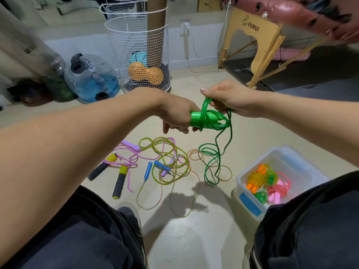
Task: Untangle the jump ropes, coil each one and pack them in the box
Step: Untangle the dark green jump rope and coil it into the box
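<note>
My left hand [177, 115] grips the green handles [202, 121] of a green jump rope held above the floor. My right hand [223, 98] pinches a loop of the green cord [206, 105] that wraps around the handles. The rest of that cord [213, 164] hangs down to the floor. Below lies a tangle of ropes: a yellow-green cord [167, 156], a pink braided rope [126, 162] with yellow and grey handles [119, 181], blue handles [148, 170] and purple handles [131, 145]. The clear plastic box [291, 162] at the right holds several coiled ropes [266, 181].
A white mesh basket [141, 55] with balls stands behind the ropes. A water jug [91, 78] and dark bags sit at the left. A wooden folding table leg [256, 45] stands at the back right. My knees [87, 239] frame the floor in front.
</note>
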